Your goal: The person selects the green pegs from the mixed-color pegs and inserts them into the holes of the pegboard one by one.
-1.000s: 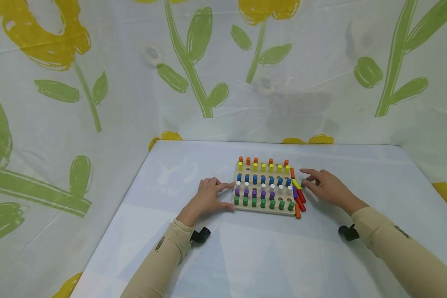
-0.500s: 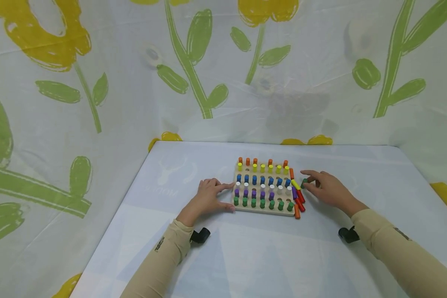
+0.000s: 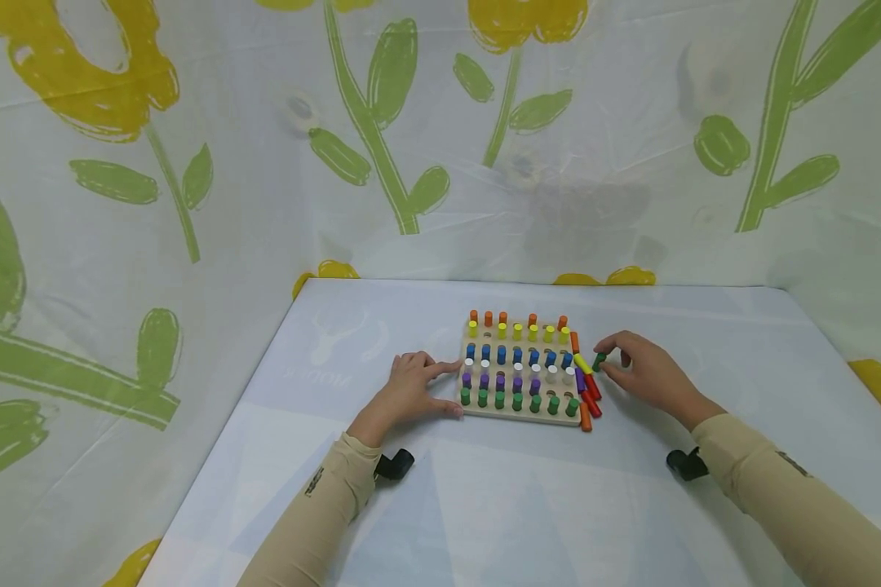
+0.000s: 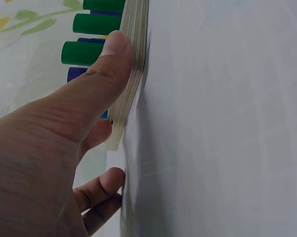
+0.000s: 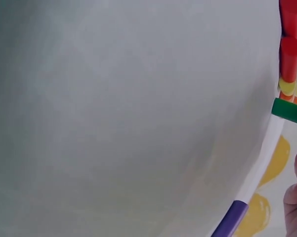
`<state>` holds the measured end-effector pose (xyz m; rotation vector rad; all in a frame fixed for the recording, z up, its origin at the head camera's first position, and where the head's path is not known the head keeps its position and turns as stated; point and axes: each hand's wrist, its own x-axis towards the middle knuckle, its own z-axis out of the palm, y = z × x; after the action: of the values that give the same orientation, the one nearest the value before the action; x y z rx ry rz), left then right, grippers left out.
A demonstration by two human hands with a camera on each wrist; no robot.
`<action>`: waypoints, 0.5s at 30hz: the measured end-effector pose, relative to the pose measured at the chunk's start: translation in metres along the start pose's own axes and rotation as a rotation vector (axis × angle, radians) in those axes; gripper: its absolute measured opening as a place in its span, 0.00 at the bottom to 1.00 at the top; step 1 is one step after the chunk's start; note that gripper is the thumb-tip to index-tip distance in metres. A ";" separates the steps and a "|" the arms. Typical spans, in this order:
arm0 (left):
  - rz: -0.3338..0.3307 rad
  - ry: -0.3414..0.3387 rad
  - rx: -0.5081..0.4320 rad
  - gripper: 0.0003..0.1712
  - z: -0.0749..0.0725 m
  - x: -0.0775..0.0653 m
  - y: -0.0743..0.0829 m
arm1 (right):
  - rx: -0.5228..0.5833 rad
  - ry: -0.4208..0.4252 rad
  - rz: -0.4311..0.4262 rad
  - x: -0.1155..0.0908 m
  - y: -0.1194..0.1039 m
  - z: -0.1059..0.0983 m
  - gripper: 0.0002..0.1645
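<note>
A wooden pegboard [image 3: 520,415] stands on the table with rows of orange, yellow, blue, white, purple and green pegs upright in its holes. My left hand [image 3: 409,389] touches its left side, index finger and thumb extended; in the left wrist view the thumb [image 4: 114,47] presses on the layered wooden edge beside the green pegs. Right of the board, my right hand [image 3: 649,373] pinches a green peg [image 3: 599,361] between thumb and index finger. That green peg [image 5: 289,111] shows tilted in the right wrist view, with the fingers partly cut off.
Loose pegs lie along the board's right side: a yellow peg [image 3: 583,364], a purple peg [image 3: 581,379], red pegs [image 3: 593,386] and an orange peg [image 3: 586,417]. Another purple peg [image 5: 230,219] lies apart in the right wrist view. A flower-printed cloth wall [image 3: 440,204] closes off the back.
The right index finger, earlier extended over the green peg, has bent down onto it, and the peg now stands more tilted between finger and thumb. The left hand holds its place.
</note>
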<state>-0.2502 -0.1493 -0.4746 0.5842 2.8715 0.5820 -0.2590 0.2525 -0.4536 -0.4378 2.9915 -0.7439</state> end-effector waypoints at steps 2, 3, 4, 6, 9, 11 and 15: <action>0.004 0.003 0.001 0.51 0.000 0.000 0.000 | -0.008 0.006 -0.003 -0.001 -0.001 0.000 0.17; 0.007 0.005 0.001 0.51 0.000 0.000 0.000 | -0.011 0.008 -0.004 -0.001 -0.001 0.000 0.16; 0.010 0.009 0.002 0.51 0.000 0.000 0.000 | -0.013 0.009 -0.006 -0.002 -0.002 0.001 0.16; 0.013 0.012 0.005 0.51 0.000 0.000 0.000 | -0.013 0.009 -0.004 -0.003 -0.003 0.001 0.16; 0.006 0.008 0.000 0.51 0.000 -0.001 0.001 | -0.007 0.007 -0.007 -0.005 -0.003 0.002 0.16; 0.000 0.003 -0.003 0.50 -0.002 -0.002 0.003 | -0.002 0.010 -0.015 -0.006 -0.003 0.001 0.16; -0.006 0.002 -0.006 0.50 -0.003 -0.003 0.004 | 0.001 0.038 -0.054 -0.010 -0.005 -0.001 0.16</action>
<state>-0.2469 -0.1479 -0.4696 0.5737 2.8710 0.5903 -0.2480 0.2518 -0.4505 -0.5121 3.0253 -0.7661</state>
